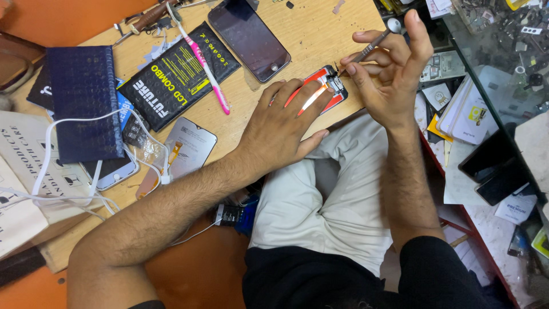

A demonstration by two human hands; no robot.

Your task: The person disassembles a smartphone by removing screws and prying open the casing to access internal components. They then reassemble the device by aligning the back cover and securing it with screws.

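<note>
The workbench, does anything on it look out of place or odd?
A pink toothbrush lies across a black packet among phone parts, an odd item here. The left hand pins an opened red phone at the bench edge while the right hand holds a metal tool at it.

bench (320, 34): carries everything named here
opened phone (326, 86): at the bench's near edge, under the left hand (280, 129)
right hand (392, 80): just right of the opened phone, its tool (369, 48) tip touching the phone's top end
dark phone (249, 37): behind the left hand, far side of the bench
toothbrush (200, 60): left of the dark phone, lying on a flat packet (171, 77)
screen panel (189, 146): in front of the packet
padded envelope (86, 100): left of the packet
cable (68, 189): across the envelope's near end
</note>
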